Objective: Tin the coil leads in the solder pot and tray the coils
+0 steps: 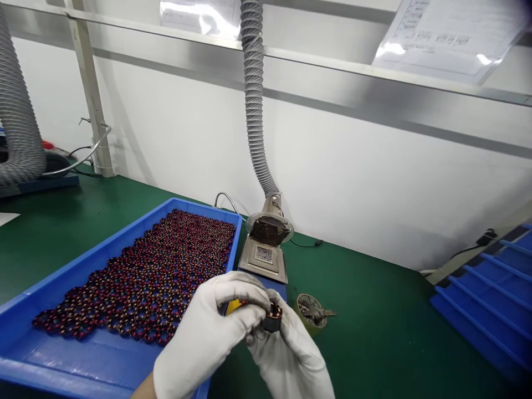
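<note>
Both my hands wear white gloves and meet at the bottom centre. My left hand (208, 327) curls over a small dark round wound coil part (273, 318), and my right hand (291, 354) grips the same part from below. The part shows copper winding on top. Just left of my hands stands a blue tray (83, 354) filled with several rows of similar dark red and copper coil parts (153, 271).
A metal solder pot unit (265, 255) sits behind my hands under a grey ribbed extraction hose (254, 100). A small round tin (311, 311) lies to the right on the green mat. Stacked blue trays (494, 299) stand at far right; another hose (19, 111) hangs at far left.
</note>
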Available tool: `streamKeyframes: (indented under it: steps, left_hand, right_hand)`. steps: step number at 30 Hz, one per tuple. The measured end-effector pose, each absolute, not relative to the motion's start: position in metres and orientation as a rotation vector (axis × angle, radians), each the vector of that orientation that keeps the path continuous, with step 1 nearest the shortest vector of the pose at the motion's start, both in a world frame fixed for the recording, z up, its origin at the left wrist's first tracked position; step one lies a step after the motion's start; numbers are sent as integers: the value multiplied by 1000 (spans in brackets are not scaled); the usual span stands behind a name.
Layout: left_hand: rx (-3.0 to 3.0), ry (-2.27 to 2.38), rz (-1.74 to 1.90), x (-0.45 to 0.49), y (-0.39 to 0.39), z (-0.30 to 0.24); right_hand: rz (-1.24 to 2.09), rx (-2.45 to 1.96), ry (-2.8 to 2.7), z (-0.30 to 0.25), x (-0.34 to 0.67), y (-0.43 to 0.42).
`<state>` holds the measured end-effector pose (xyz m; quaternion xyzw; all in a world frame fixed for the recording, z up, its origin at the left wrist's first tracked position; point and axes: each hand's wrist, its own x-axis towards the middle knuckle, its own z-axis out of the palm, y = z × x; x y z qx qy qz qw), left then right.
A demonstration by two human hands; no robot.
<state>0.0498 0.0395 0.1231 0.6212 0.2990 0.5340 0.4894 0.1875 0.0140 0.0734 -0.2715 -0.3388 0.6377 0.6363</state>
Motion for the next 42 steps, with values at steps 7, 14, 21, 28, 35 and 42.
streamKeyframes:
  steps: [7, 14, 21, 28, 35, 42]
  left_hand:
    - [1521, 791, 1740, 32, 32, 113]
    - [1088, 539, 1157, 64, 40, 112]
    - [615, 369, 1515, 70, 44, 107]
    - [947, 687, 1299, 62, 41, 114]
    - [898, 524, 1401, 54, 42, 108]
    - [896, 622, 1316, 58, 51, 107]
  right_hand:
    - [1047, -722, -906, 70, 183, 25]
    - [-123, -860, -1348, 60, 168, 15]
    - [-156, -980, -1251, 59, 171, 12]
    - [-169, -878, -1244, 61, 167, 15]
    - [-125, -894, -1192, 63, 165, 16]
    - [-31, -875, -1319, 61, 165, 13]
